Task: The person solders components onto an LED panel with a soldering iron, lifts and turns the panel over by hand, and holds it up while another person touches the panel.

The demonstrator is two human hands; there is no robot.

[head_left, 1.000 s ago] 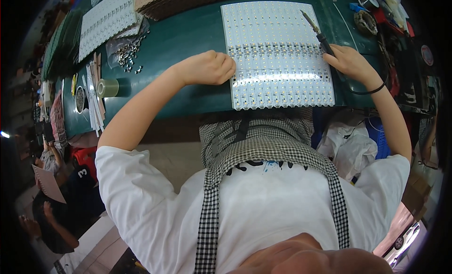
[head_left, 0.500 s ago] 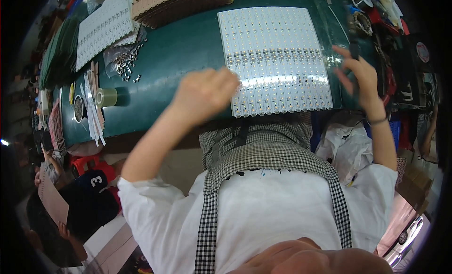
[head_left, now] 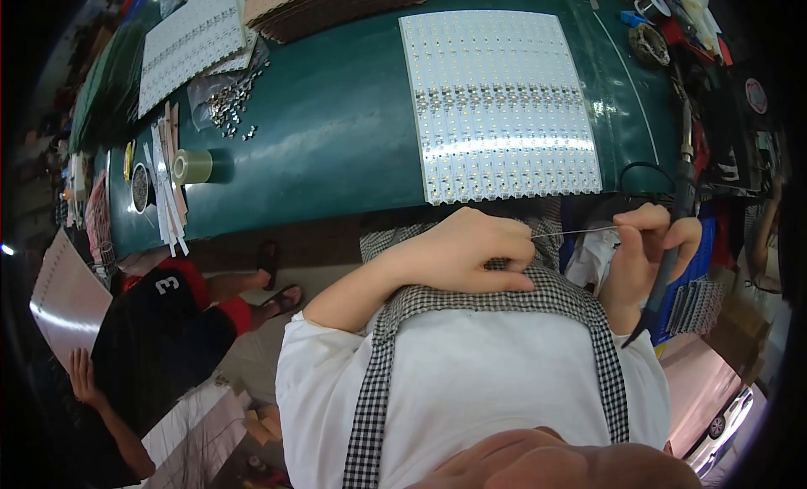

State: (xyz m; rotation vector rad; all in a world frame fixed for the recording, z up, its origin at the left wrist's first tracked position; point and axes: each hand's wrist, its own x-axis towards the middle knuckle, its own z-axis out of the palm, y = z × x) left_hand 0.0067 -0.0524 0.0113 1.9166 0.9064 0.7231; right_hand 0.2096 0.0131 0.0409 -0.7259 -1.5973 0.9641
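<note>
At the far left of my view, another person in a dark shirt (head_left: 164,321) sits below the green bench (head_left: 336,136), one hand on a pale sheet (head_left: 63,300). Up on the bench I see a roll of clear tape (head_left: 192,166), a scatter of small metal parts (head_left: 231,102) and a second white panel (head_left: 189,39). Moving right, the big white panel of light strips (head_left: 500,102) lies flat near the bench's front edge. Just below it, off the bench and over the checked apron (head_left: 471,296), the left hand (head_left: 471,253) is curled, its fingers pinched on a thin wire (head_left: 572,232) running across to the right hand (head_left: 647,245). That hand's fingers are closed around a dark soldering iron (head_left: 672,245), tip pointing down, and appear to meet the wire's other end.
</note>
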